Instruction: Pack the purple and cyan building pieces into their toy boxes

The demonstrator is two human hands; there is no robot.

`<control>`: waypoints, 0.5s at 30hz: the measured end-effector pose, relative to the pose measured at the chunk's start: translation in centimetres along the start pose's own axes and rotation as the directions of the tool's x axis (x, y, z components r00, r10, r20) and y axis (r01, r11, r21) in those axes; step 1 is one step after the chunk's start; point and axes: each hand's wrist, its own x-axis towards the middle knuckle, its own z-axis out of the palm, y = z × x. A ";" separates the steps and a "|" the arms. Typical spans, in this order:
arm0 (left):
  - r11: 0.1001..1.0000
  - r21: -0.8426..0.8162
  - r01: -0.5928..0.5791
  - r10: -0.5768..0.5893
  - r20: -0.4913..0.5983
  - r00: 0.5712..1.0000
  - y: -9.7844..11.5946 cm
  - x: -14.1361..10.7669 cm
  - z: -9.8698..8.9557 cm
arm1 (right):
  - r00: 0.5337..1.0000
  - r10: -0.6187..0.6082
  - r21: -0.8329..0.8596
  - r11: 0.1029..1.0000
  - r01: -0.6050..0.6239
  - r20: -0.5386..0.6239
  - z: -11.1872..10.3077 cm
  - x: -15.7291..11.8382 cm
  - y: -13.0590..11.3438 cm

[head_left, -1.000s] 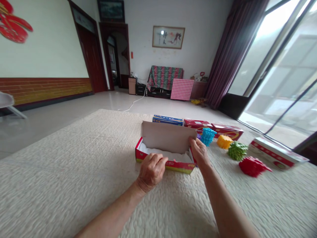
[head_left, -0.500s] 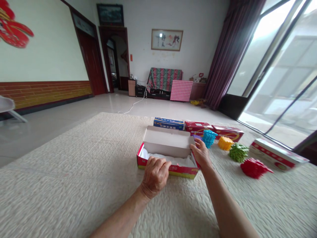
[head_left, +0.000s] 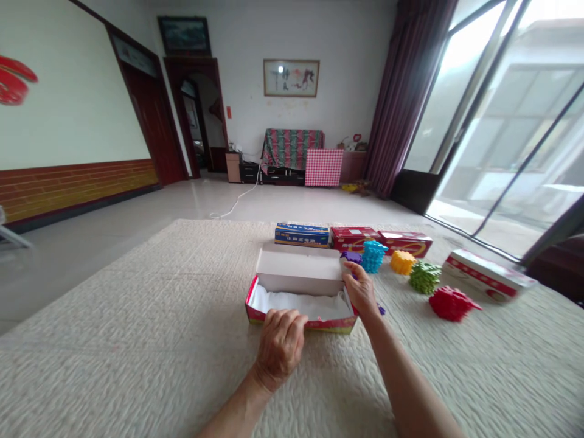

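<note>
an open red box (head_left: 331, 328), white lining (head_left: 296, 303) inside, sat mid-scene on a pale quilted cover (head_left: 137, 304). the left hand (head_left: 280, 344), fingers curled and pressed together, gripped its near wall; the right hand (head_left: 360, 289) seemed to pinch the lid (head_left: 298, 264) at its right edge. a hard pull there could have creased the card, and a rightward swing knocked the purple toy (head_left: 351, 258) just beyond.

the left hand (head_left: 281, 344) hides part of the front of the open box (head_left: 329, 325), and its fingertips are out of sight. the right hand (head_left: 361, 289) covers a corner of the lid (head_left: 298, 264). a small purple thing (head_left: 382, 310) is mostly behind the right wrist. the red decoration (head_left: 13, 79) and chair (head_left: 13, 234) are cut off at left; the red block (head_left: 452, 304) is blurred.
</note>
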 end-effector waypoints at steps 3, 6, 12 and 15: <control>1.000 -0.006 -0.010 0.010 0.007 1.000 -0.1 -0.1 -0.2 | 1.000 -0.004 0.002 1.000 0.004 -0.006 -0.1 -0.1 -0.1; 0.999 0.006 -0.037 0.037 0.010 0.999 -0.2 -0.2 -0.4 | 1.000 0.005 0.012 1.000 -0.006 0.012 -0.2 0.0 -0.4; 0.996 0.064 -0.061 0.058 0.045 0.997 -0.3 -0.5 -0.9 | 0.993 0.033 0.023 0.999 -0.035 0.114 0.3 0.3 -0.3; 0.994 0.105 -0.043 0.038 0.049 0.998 -0.4 -0.5 -0.8 | 0.983 0.043 0.013 0.999 -0.046 0.178 0.5 0.5 0.1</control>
